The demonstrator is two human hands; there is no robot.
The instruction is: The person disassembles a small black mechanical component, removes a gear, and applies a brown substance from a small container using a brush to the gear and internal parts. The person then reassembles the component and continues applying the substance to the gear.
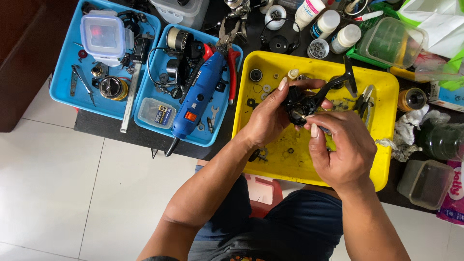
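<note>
Far left: blue tray (63,92) holding a clear lidded box (102,35), a round brass-coloured part (113,88) and small hand tools. Next to it, second blue tray (220,130) with a blue rotary tool (198,96) lying diagonally, red-handled pliers (233,67) just beside its nose, a small clear case (155,112) near its rear end. Centre: yellow tray (275,159), washers and small gears scattered on its floor. Above that tray, left hand (266,118) clasped around a black reel body (298,104), thumb up along its side. Black crank handle (338,79) jutting up and right from the reel. Right hand (343,147) touching the reel's lower edge, fingers curled, pinching something thin; cannot tell what. Far right: white bottles (336,29), clear green-tinted container (391,41), crumpled rag (411,130).
</note>
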